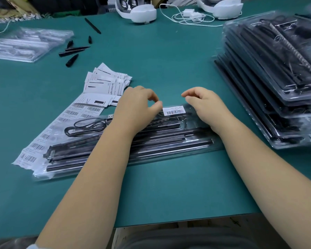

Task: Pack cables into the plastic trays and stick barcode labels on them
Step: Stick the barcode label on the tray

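Note:
A clear plastic tray [169,148] lies across the green mat in front of me, holding a coiled black cable [86,125] and long black bars. A white barcode label [174,110] sits on the tray's far edge. My left hand [136,105] hovers with curled fingers just left of the label, its thumb tip at the label's left end. My right hand [203,103] is loosely curled just right of the label and holds nothing. A sheet of barcode labels [41,141] lies partly under the tray's left end.
Printed leaflets [104,81] fan out behind my left hand. A tall stack of packed trays [276,87] fills the right side. Empty trays [25,44] and black pointed parts [74,51] lie at the far left. White headsets [144,13] and a white cable [187,17] sit at the back.

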A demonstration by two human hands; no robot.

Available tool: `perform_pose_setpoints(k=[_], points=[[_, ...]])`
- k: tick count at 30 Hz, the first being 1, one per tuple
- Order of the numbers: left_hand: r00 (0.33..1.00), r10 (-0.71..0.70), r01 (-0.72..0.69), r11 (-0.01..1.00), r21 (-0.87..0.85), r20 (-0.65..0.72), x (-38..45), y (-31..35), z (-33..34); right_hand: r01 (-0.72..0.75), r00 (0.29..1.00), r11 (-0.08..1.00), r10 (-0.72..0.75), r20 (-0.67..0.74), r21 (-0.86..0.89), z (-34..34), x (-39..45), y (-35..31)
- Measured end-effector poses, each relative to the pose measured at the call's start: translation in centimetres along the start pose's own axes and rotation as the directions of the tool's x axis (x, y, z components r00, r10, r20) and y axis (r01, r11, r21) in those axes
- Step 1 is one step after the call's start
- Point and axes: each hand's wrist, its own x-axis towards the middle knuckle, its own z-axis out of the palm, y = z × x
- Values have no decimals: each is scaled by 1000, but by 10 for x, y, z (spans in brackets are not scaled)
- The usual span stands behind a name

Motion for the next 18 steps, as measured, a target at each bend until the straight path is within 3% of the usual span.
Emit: perform_pose_setpoints(k=[1,6,14,18], points=[[1000,-10,9,1000,11,22,1,0,2,10,1000,1000,-10,15,-12,1,0,-1],[986,-10,-7,995,97,165,1,-2,12,79,994,920,-42,105,-383,5,-2,-5],[983,-99,110,992,-68,158,6,-1,10,83,992,922,-41,116,-378,6,-2,-8],[978,-147,157,986,-57,150,9,1,12,86,993,927,-48,111,-366,8,2,-8]])
